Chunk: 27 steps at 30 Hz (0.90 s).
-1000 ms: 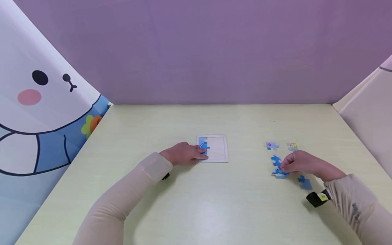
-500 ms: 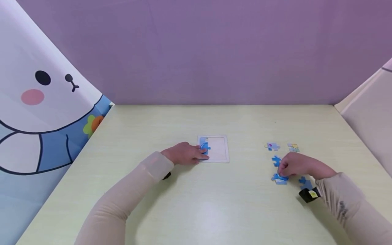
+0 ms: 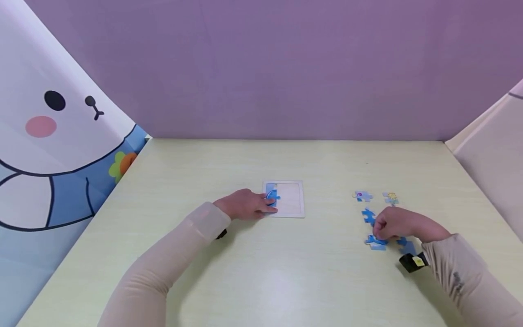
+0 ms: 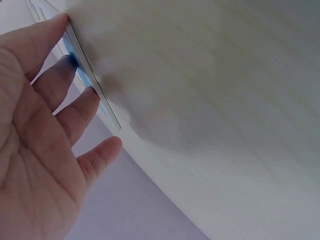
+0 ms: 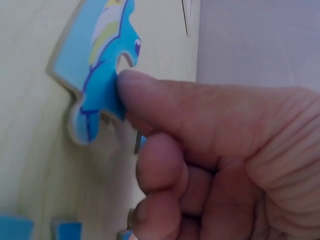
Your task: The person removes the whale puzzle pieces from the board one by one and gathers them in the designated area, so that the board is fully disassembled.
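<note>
My left hand (image 3: 244, 205) rests on the left side of a white square puzzle tray (image 3: 303, 200). Its fingers are extended, and fingertips touch blue puzzle pieces (image 3: 271, 191) fitted along the tray's left side. In the left wrist view, fingertips meet the edge of the thin tray (image 4: 85, 67). Over at the right, my right hand (image 3: 395, 223) pinches a blue jigsaw puzzle piece (image 5: 102, 60) between thumb and index finger. That piece appears slightly tilted off the table in the right wrist view; its printed picture includes an eye. The index finger is mostly hidden behind the thumb.
Loose pieces lie around my right hand: a purple-blue one (image 3: 362, 196), one with a yellow sun (image 3: 391, 197), a blue one (image 3: 368, 216) and another blue one (image 3: 407, 248). A purple backdrop (image 3: 286, 72) stands along the table's far edge.
My right hand has drawn the pinched puzzle piece a little toward me, away from the blue piece beyond it. The left hand stays in place on the tray.
</note>
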Tool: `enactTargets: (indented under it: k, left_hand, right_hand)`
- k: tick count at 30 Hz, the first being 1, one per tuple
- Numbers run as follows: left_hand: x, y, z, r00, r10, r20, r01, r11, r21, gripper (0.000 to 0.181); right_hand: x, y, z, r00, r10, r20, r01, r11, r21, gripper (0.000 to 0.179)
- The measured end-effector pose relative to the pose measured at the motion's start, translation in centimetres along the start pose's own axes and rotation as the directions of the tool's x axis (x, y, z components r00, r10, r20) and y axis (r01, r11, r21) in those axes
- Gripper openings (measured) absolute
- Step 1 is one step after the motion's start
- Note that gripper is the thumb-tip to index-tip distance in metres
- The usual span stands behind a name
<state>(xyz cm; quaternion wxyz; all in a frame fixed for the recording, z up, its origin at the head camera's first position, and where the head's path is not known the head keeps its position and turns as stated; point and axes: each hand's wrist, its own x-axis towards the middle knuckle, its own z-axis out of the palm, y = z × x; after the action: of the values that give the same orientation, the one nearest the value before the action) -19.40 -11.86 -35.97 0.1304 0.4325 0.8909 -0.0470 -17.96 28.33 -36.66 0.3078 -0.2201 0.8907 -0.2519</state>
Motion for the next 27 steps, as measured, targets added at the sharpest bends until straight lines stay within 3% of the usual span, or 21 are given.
enactTargets:
  k: [7, 13, 22, 27]
  left_hand:
    - [-0.1, 0.2, 0.0, 1.0, -0.008, 0.019, 0.008, 1.0, 0.017, 0.039]
    - [-0.1, 0.1, 0.2, 0.999, -0.028, 0.031, 0.027, 1.0, 0.011, 0.039]
    - [-0.1, -0.1, 0.2, 1.0, -0.023, 0.02, 0.023, 0.999, -0.03, 0.038]
    - [0.0, -0.2, 0.1, 0.999, -0.027, 0.025, 0.028, 0.998, -0.062, 0.039]
  right_hand:
    - [0.1, -1.1, -0.9, 1.0, 0.019, 0.0, -0.019, 0.999, -0.028, 0.006]
    - [0.6, -2.8, -1.9, 0.994, -0.039, -0.098, 0.035, 0.998, -0.047, 0.017]
    - [2.6, -6.3, -2.5, 0.954, -0.109, -0.28, 0.075, 0.989, -0.131, 0.026]
    - [4.2, -8.7, -2.3, 0.939, -0.147, -0.31, 0.073, 0.969, -0.236, 0.027]
